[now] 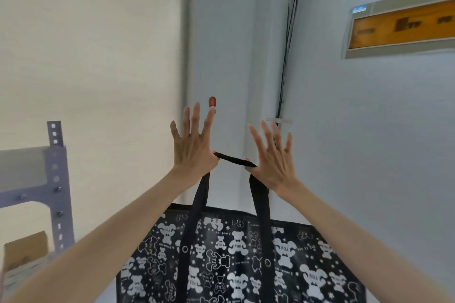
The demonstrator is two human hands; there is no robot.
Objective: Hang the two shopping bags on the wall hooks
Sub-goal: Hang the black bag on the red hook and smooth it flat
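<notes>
A black shopping bag (236,253) printed with white bears hangs below my hands. Its black strap handle (234,160) is stretched level between my two thumbs. My left hand (193,145) carries the strap's left end with the fingers spread upward. My right hand (273,155) carries the right end, fingers also spread. A small red wall hook (212,101) sits on the grey wall just above my left fingertips. A clear hook (279,120) is on the wall behind my right fingertips. I see only one bag.
A grey metal shelf upright (57,184) with a cardboard box (25,251) stands at the left. A black cable (286,51) runs down the wall corner. A panel with an orange window (401,24) is mounted at the upper right.
</notes>
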